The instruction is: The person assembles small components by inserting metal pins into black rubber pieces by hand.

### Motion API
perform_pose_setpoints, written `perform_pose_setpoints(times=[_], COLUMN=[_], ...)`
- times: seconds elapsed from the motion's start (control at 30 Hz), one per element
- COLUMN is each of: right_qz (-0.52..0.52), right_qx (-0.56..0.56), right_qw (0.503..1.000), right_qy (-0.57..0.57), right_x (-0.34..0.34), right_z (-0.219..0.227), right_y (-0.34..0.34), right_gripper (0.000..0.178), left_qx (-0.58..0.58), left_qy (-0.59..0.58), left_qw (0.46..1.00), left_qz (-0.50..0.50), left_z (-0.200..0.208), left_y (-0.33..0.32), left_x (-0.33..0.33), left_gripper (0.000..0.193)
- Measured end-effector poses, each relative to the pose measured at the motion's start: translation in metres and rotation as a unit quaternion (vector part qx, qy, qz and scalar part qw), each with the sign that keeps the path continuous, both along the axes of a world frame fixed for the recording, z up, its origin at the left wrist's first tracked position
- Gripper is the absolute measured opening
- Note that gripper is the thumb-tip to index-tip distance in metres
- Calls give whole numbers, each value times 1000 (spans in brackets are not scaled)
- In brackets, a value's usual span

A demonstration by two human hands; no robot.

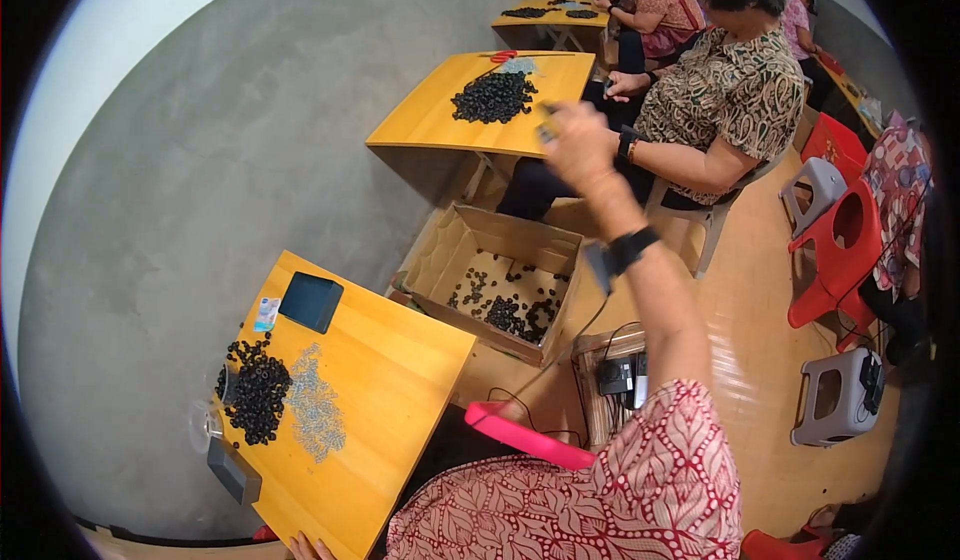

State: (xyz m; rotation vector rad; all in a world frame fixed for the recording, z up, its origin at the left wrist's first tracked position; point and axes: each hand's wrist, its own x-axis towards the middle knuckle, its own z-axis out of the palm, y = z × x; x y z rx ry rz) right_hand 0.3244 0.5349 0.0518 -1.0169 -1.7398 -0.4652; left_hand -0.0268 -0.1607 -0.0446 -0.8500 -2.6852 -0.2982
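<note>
My right arm, in a red-and-white patterned sleeve with a black wrist strap, reaches far forward. At its end my right hand (582, 150), smeared by motion, is closed around a small dark and yellowish thing (548, 125) that I cannot make out. It appears in front of the far table's near corner. Only the fingers of my left hand (310, 548) show, laid out on the near edge of my yellow table (390, 360). On that table lie a heap of small black round parts (255, 395) and a spread of small silvery pieces (316, 410).
A dark open box (311, 301) and a grey box (235, 472) sit at my table's edges. A cardboard box (430, 305) holding black parts stands on the floor. A co-worker (715, 100) sits by another table (420, 120). Stools (838, 400) stand at the right.
</note>
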Motion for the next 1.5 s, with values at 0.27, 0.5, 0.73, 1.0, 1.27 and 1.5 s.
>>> perform_pose_setpoints(times=[0.27, 0.5, 0.73, 1.0, 1.27, 1.5], right_qz=[-442, -435, -379, 169, 431, 514], right_qx=[-86, -204, -260, -362, -360, -392], right_qw=[859, 824, 845, 907, 809, 735], right_qy=[-244, -300, -272, -133, -171, -205], right_x=[207, 228, 193, 45, -88, -66], right_z=[10, 20, 24, -11, -64, 0], right_y=[37, 33, 66, -32, -145, -188], right_gripper=[22, 26, 24, 26, 17, 17], left_qx=[-84, -188, -142, 24, 14, -198], left_qy=[21, 138, 85, -64, -1, -168], left_qw=[995, 967, 986, 997, 1000, 965], left_qz=[-53, -98, -34, 21, -2, 31], left_z=[46, 60, 53, -4, 3, 148], left_y=[23, 34, 31, -5, 3, 76], left_x=[24, 38, 36, -9, -1, 46], left_gripper=[47, 42, 43, 44, 45, 53])
